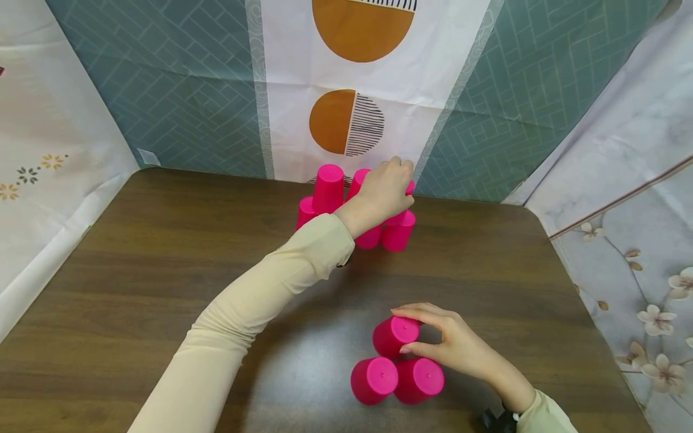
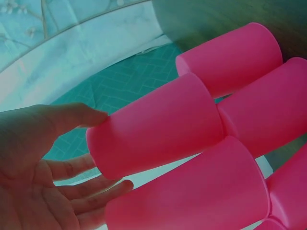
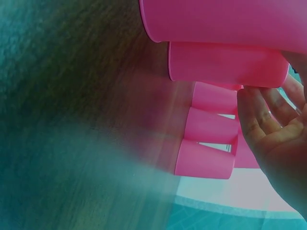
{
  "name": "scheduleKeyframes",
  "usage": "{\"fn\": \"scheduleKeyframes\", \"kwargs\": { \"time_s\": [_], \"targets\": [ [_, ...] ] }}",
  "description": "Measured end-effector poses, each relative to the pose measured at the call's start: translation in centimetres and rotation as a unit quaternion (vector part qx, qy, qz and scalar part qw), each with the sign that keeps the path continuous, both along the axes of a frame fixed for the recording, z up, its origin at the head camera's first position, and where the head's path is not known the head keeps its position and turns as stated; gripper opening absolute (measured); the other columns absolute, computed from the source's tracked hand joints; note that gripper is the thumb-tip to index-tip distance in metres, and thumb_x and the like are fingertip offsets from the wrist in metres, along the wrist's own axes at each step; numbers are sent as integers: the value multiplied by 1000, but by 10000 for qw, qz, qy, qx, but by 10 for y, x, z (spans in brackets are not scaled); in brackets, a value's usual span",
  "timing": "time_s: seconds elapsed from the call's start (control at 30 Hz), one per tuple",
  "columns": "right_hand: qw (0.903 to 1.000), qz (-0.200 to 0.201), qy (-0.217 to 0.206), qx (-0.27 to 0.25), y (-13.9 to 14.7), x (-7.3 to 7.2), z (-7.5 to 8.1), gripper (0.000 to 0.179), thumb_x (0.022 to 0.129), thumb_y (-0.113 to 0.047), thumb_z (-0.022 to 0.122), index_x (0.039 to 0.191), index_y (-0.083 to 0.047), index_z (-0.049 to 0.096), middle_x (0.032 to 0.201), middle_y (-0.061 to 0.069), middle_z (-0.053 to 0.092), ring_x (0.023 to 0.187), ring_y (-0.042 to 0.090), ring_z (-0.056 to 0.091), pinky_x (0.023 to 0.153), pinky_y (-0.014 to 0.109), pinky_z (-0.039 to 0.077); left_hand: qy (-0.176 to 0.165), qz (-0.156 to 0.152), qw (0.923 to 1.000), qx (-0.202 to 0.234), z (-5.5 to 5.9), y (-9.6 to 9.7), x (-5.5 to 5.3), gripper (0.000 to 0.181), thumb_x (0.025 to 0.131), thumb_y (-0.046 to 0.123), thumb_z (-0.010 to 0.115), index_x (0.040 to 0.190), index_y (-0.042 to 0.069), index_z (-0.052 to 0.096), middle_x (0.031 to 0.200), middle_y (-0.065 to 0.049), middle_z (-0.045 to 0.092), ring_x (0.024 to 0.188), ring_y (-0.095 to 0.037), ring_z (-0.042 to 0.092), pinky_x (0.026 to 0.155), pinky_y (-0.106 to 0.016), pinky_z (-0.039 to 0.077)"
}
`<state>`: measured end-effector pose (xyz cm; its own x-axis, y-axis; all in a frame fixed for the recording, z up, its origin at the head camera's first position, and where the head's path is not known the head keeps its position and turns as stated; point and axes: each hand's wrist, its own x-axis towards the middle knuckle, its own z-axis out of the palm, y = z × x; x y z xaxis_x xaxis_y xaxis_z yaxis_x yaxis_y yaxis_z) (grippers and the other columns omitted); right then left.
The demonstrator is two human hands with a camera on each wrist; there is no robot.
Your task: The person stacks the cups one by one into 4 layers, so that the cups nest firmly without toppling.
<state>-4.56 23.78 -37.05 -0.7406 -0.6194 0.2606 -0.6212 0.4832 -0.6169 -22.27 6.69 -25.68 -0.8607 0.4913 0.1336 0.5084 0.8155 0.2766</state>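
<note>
At the far side of the table, several pink plastic cups stand upside down in two tiers, with an upper cup [image 1: 328, 187] at left and a lower cup [image 1: 398, 231] at right. My left hand [image 1: 382, 189] reaches over them and partly hides them. In the left wrist view its thumb and fingers grip the closed end of an upper-tier cup [image 2: 156, 127]. Nearer me, three more pink cups stand upside down in a triangle. My right hand [image 1: 452, 340] holds the farthest cup [image 1: 394, 337] between thumb and fingers. The two nearer cups [image 1: 373, 380] sit side by side.
The brown wooden table [image 1: 162, 288] has rounded far corners. A patterned cloth [image 1: 200, 108] hangs directly behind its far edge, close to the tiers. Light floral sheets [image 1: 628, 240] hang along the sides. My left arm stretches across the middle of the table.
</note>
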Motion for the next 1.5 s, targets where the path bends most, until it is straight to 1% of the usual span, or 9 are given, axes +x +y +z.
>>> {"fn": "scheduleKeyframes", "kwargs": {
  "time_s": [0.27,0.43,0.63,0.77,0.87,1.03,1.13,1.3,1.5],
  "targets": [
    [9998,35,-121,168,-2,0,2,57,75,-26,78,128,-19,57,122,-4,59,111,14,57,89,28,49,269,-179,9992,-221,-2,-7,4,36,82,29,67,107,8,52,98,-6,56,88,-18,56,72,-27,48],
    [9997,131,-76,213,0,-3,3,60,72,-22,81,128,-19,57,122,-3,60,111,13,57,89,25,49,728,-226,9971,-80,-5,-17,16,42,82,32,68,112,8,50,99,-6,57,87,-18,57,73,-28,48],
    [9998,135,86,-97,1,-13,6,63,69,-16,83,127,-14,58,118,2,62,108,12,59,89,19,46,1359,-152,9902,272,-10,-46,58,56,80,35,70,124,7,50,112,-9,59,99,-22,59,86,-34,47],
    [9996,-154,184,-129,3,-22,17,65,66,-15,85,126,-14,58,118,-2,62,105,9,60,86,17,47,1818,-443,9808,546,-22,-72,92,53,78,31,74,121,8,55,121,-10,57,108,-24,57,90,-35,47],
    [9989,-247,399,-60,6,-31,30,67,64,-14,86,125,-14,59,117,-3,63,104,7,60,83,18,48,1923,-762,9741,914,-34,-89,115,44,77,27,75,114,8,59,115,-7,59,103,-20,59,88,-33,48],
    [9951,-50,983,-39,6,-50,63,65,64,-18,86,123,-11,60,115,0,64,105,5,59,86,14,45,1240,-1263,9754,1316,-55,-104,154,32,81,27,72,108,12,63,103,2,63,93,-12,61,82,-28,50],
    [9899,107,1406,127,2,-64,85,60,70,-30,82,122,-10,61,114,0,64,106,8,59,90,12,43,234,-1585,9746,1566,-63,-106,173,30,83,29,70,109,14,63,103,6,63,94,-7,61,80,-24,50],
    [9786,346,1964,513,-13,-88,117,61,67,-26,85,121,-11,61,112,-2,65,102,11,60,89,9,40,-1293,-1668,9518,2225,-72,-108,196,35,85,29,69,116,19,59,110,12,60,100,-1,56,81,-18,47],
    [9749,3,2057,853,-24,-113,149,65,62,-19,87,121,-13,62,105,-4,66,92,8,60,78,11,45,-1793,-1653,9344,2596,-83,-100,217,51,84,36,69,129,27,47,123,15,51,113,-4,50,92,-26,45]
  ]
}}
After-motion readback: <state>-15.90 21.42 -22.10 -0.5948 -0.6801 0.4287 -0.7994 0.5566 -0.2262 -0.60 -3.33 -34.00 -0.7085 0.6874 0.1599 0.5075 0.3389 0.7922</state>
